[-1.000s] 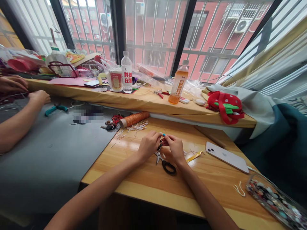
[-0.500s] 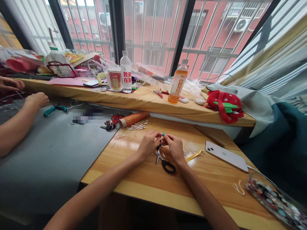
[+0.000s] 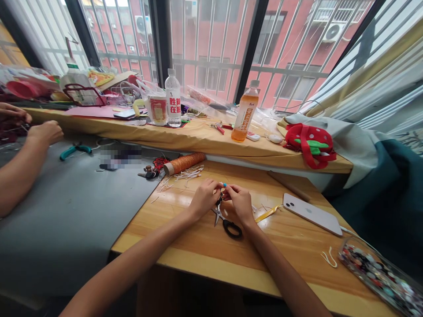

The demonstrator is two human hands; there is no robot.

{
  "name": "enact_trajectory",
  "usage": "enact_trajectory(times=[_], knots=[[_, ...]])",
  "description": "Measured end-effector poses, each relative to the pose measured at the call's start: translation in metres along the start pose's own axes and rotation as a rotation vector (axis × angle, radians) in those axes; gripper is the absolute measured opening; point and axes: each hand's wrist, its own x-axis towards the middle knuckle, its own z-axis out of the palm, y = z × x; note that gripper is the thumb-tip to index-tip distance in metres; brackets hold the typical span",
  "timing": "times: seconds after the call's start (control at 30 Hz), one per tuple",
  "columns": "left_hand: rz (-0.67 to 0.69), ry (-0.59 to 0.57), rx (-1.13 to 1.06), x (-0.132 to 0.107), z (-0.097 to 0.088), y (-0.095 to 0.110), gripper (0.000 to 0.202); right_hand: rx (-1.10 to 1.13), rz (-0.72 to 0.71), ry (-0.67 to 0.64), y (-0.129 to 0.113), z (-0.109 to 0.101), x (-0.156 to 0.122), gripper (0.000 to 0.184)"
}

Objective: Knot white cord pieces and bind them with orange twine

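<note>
Over the wooden table (image 3: 185,224), my left hand (image 3: 206,198) and my right hand (image 3: 240,201) meet fingertip to fingertip. Both are closed in a pinch around something small. A bright blue spot and a bit of white show at the fingertips, but I cannot tell what they belong to. Below my hands lies a pair of scissors (image 3: 232,229) with black handles, partly hidden by my fingers. Just right of my right hand, a yellow ribbon (image 3: 267,214) rests on the wood.
White cord pieces (image 3: 188,174) lie by a spool of orange thread (image 3: 185,163). Rightward are a phone (image 3: 312,215) and a box of beads (image 3: 380,273). Teal pliers (image 3: 76,150) lie on the grey surface near another person's hands (image 3: 44,133). Bottles (image 3: 245,112) stand on the ledge.
My two hands keep almost the same place and pinch. At the left, the other person's hands have shifted slightly, the nearer one moving left.
</note>
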Motion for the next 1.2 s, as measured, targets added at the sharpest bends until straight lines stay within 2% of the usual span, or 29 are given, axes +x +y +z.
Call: enact_trajectory(times=[0.23, 0.47, 0.63, 0.83, 0.97, 1.1, 1.2], knots=[[-0.266, -0.023, -0.258, 0.002, 0.004, -0.003, 0.018, 0.035, 0.008, -0.032, 0.003, 0.002, 0.0, 0.026], [-0.375, -0.01, -0.397, 0.004, 0.003, -0.003, 0.02, 0.014, -0.007, -0.052, 0.003, 0.002, 0.0, 0.024], [-0.283, -0.021, -0.318, 0.005, 0.001, -0.003, 0.01, 0.021, -0.012, -0.032, 0.003, 0.001, 0.0, 0.024], [-0.126, 0.021, -0.147, 0.004, 0.0, 0.0, 0.013, 0.076, 0.035, -0.002, 0.007, -0.001, 0.004, 0.023], [-0.064, 0.001, -0.1, 0.004, -0.002, 0.0, 0.017, 0.073, 0.033, 0.0, 0.008, -0.001, 0.005, 0.025], [-0.051, -0.028, -0.121, 0.004, -0.002, -0.001, 0.019, 0.076, 0.038, 0.014, 0.01, -0.002, 0.005, 0.026], [-0.133, -0.029, -0.178, 0.005, -0.001, -0.002, 0.019, 0.086, 0.049, 0.027, 0.012, -0.002, 0.007, 0.027]])
